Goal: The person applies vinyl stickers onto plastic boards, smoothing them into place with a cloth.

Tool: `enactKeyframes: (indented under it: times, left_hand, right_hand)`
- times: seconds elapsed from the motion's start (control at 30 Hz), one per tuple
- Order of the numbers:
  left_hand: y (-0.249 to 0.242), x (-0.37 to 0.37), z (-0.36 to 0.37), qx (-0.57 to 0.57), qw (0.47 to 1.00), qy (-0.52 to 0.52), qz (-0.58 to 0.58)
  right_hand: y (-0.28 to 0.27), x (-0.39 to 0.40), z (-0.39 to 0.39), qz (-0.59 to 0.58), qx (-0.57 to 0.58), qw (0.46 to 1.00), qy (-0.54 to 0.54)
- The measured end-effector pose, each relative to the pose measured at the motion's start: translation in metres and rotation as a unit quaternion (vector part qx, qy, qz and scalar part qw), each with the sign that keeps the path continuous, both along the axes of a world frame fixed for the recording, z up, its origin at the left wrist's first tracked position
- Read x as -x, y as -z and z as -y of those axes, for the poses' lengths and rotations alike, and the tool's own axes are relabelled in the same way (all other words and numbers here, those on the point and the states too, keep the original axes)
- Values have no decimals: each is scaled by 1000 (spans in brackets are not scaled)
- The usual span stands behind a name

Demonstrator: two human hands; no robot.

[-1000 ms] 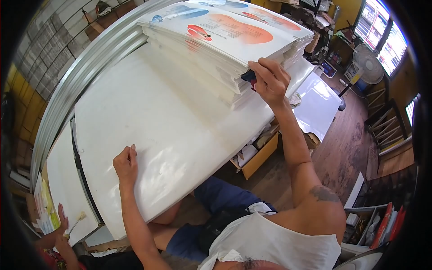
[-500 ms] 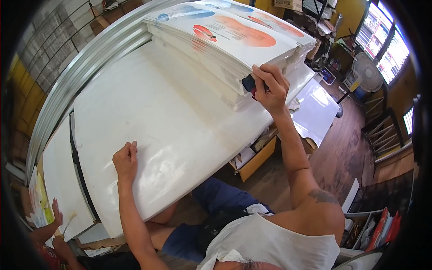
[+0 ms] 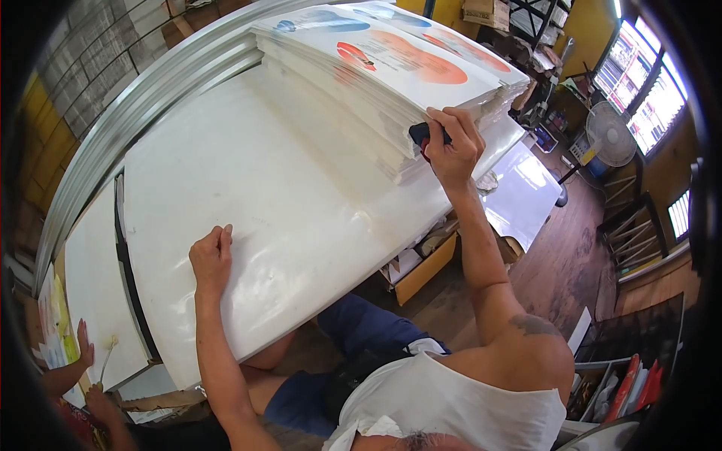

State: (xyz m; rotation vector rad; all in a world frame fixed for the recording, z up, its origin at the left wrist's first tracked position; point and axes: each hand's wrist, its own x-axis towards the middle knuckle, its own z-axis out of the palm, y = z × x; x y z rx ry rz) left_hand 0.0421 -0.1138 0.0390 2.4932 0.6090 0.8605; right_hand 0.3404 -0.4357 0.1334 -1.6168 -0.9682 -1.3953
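A dark object with a reddish part is pinched in my right hand, against the near corner of a tall stack of printed sheets. The top sheets carry blue and orange shapes. My left hand is closed above the white tabletop; whether anything is inside its fingers is hidden.
At the lower left, a co-worker's hand rests by a white board, the other holding a brush. An open box sits below the table edge. A fan stands at the right.
The view has shifted slightly. The co-worker's brush has moved up a little over the white board. My hands keep nearly the same pose.
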Motion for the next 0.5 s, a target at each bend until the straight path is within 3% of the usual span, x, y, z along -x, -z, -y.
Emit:
enactKeyframes:
  times: [0.5]
  left_hand:
    - [3, -1, -2, -8, 1000, -4, -6]
  right_hand:
    - [7, -5, -1, -109, -68, 984, -121]
